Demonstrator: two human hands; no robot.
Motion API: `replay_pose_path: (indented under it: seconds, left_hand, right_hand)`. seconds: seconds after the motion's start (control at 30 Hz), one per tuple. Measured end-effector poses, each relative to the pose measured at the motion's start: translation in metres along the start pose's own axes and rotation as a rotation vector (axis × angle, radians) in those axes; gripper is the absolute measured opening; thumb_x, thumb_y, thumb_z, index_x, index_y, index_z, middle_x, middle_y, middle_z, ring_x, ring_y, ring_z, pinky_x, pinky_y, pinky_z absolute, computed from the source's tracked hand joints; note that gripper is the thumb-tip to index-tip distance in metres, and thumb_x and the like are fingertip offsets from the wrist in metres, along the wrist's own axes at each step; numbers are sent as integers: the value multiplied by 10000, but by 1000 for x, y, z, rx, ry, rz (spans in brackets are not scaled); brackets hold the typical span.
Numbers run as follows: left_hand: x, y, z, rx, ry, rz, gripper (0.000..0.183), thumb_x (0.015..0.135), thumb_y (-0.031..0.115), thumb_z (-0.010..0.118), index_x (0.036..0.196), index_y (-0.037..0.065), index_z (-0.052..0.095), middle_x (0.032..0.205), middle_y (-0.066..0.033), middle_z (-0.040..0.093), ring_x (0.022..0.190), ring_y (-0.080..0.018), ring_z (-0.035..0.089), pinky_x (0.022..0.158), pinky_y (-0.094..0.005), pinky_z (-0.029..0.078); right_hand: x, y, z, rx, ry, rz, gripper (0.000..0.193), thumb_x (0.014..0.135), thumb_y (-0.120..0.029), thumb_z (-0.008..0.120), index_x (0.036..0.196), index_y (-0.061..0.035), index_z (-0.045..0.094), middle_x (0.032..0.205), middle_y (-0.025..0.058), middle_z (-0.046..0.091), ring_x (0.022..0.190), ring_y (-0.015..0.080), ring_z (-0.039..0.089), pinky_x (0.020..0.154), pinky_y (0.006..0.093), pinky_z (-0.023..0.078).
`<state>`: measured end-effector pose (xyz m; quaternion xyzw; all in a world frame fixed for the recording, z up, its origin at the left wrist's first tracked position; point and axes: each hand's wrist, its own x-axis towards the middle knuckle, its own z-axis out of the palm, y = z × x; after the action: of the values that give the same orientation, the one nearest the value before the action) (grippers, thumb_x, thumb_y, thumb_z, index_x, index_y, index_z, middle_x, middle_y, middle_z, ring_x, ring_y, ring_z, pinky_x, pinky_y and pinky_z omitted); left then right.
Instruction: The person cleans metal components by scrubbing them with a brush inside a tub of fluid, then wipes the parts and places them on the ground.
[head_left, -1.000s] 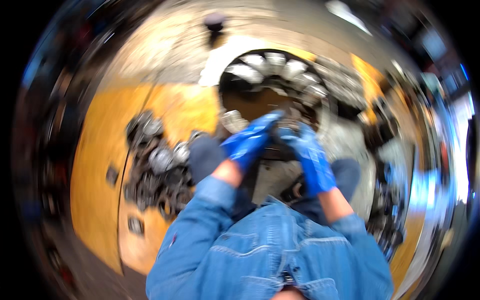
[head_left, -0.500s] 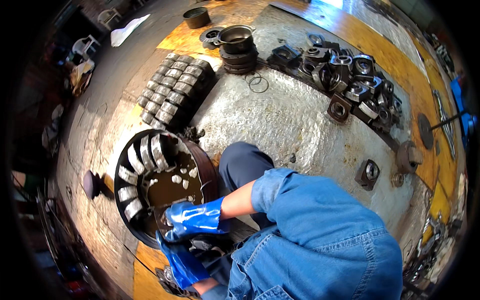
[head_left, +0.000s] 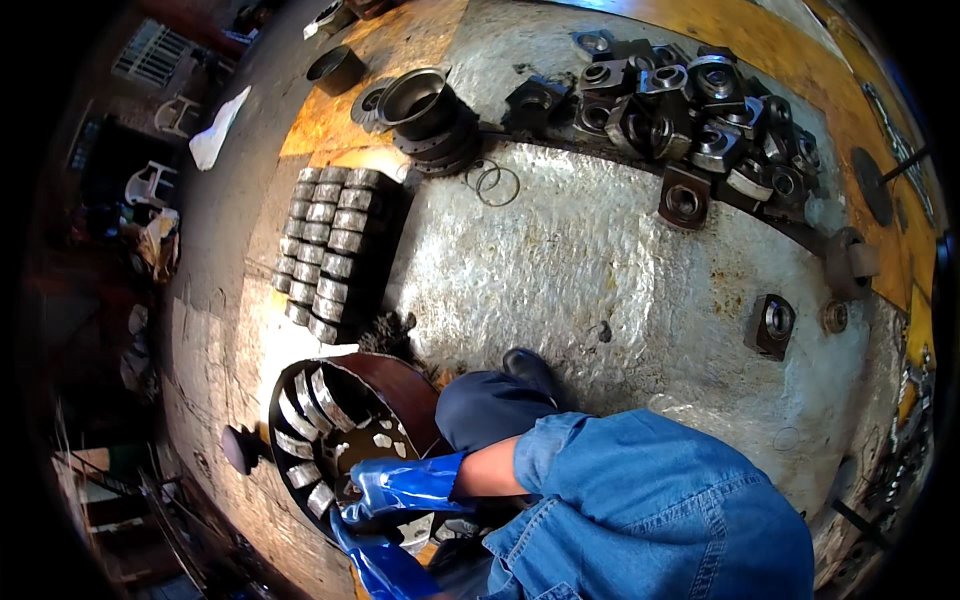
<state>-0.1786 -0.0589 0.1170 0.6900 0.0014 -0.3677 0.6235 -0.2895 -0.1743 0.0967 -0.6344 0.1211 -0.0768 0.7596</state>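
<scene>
I wear blue rubber gloves. My right hand [head_left: 395, 487] reaches over the near side of a round dark tub [head_left: 405, 378], its fingers curled. Just below it, my left hand [head_left: 380, 555] comes up to meet it, and its fingers are closed as well. Whatever they grip between them is hidden by the gloves. Thick metal rings [head_left: 312, 400] lean in a curve along the tub's inner wall. Brown liquid with several pale lumps [head_left: 382, 440] lies in the tub's middle.
Metal rings stand stacked in rows [head_left: 330, 240] beyond the tub. Black square-bodied bearing housings [head_left: 690, 120] are heaped far right; one housing [head_left: 772, 325] sits apart. A metal pot [head_left: 415, 105] tops some discs at the back. A dark knob-shaped piece [head_left: 240, 450] is left of the tub.
The view has shifted, so the tub and both hands appear lower, and a boot now shows. The gloved hands stay together at the tub's near side.
</scene>
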Motion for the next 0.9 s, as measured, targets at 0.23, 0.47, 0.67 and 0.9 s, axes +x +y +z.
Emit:
replay_pose_path:
  seconds: [0.23,0.47,0.67,0.9]
  left_hand:
    - [-41,61,154,108,-388,188,526,1039,458,595,1339,26,596,1129,-104,687,939,-260,718,896,-429,611]
    - [-133,58,318,485,-816,283,362,1070,323,569,1239,18,666,1079,-153,765,934,-239,738,772,-329,559]
    - [-64,61,202,315,-630,224,400,1105,302,524,1378,28,627,1145,-150,765,965,-257,765,780,-337,585]
    - [-49,6,38,330,-279,131,406,1076,343,588,1320,27,661,1096,-159,776,883,-233,753,743,-335,577]
  right_hand:
    - [-101,-86,-138,118,469,-402,520,878,-427,820,1226,-53,721,1117,155,773,1011,287,746,924,390,587]
    - [-297,-111,-297,512,1480,12,459,963,-337,736,1307,-59,612,1108,153,738,994,258,754,783,380,636]
    - [-349,-82,-268,-1158,1463,680,634,979,-550,620,1488,-187,519,1281,141,721,1104,331,729,923,440,617]
    - [-156,-49,-166,-1121,809,79,598,942,-535,648,1400,-152,620,1286,165,716,1134,372,699,999,465,549]
